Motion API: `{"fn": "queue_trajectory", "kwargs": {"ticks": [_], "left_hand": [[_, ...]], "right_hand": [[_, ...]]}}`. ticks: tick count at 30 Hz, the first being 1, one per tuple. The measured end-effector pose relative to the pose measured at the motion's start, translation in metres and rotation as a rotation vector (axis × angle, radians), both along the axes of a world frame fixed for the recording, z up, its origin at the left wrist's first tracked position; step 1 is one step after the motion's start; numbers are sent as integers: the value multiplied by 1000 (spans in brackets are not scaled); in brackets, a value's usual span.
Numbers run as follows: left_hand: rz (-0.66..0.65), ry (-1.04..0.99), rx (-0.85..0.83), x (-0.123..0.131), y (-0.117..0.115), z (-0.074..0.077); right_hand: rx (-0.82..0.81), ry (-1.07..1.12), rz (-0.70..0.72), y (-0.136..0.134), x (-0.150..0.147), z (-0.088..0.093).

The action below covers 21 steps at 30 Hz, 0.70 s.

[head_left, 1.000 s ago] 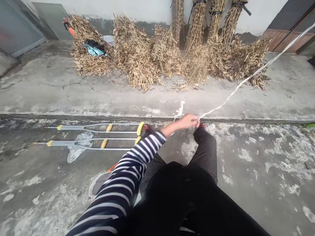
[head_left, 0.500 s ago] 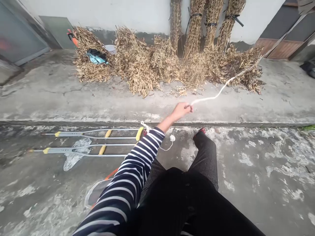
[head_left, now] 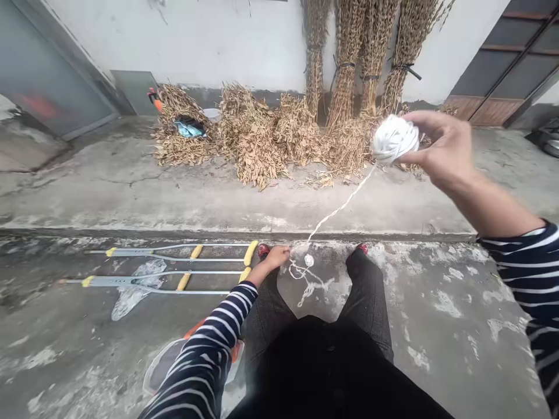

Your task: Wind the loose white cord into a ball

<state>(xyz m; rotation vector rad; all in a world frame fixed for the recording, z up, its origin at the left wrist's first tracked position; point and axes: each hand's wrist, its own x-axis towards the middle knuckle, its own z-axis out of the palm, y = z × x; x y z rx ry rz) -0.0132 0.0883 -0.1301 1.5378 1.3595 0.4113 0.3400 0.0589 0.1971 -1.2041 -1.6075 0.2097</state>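
Observation:
My right hand (head_left: 449, 148) is raised at the upper right, its fingers and thumb closed round a wound ball of white rope (head_left: 395, 138). From the ball a strand of white rope (head_left: 343, 205) slants down to the left. Low between my feet, my left hand (head_left: 278, 256) is closed in a pinch near the strand's lower end, where the rope is blurred. Below and beside that hand, loose rope coils (head_left: 308, 282) and a small white rope bundle (head_left: 308, 260) show above the concrete.
A pair of crutches (head_left: 174, 252) lies at left beside a clear plastic bag (head_left: 142, 285). An orange-and-white object (head_left: 163, 361) is partly behind my left arm. Ahead, a low step edge (head_left: 131, 230) runs across, with dried stalks (head_left: 257, 139) heaped along the wall.
My left hand has moved down and left, from above the step to between my feet. My right hand has come into view holding the rope ball. More loose rope shows near the ground.

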Motion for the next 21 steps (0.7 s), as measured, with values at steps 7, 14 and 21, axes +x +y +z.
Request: {"fn": "queue_trajectory", "kwargs": {"ticks": [7, 14, 21], "left_hand": [[17, -460, 305, 93, 17, 81], [56, -779, 332, 135, 1, 116], [-103, -636, 102, 81, -54, 63]], "right_hand": [[-311, 187, 179, 6, -48, -55], [-415, 269, 240, 1, -79, -83], [-740, 603, 188, -4, -56, -112]]}}
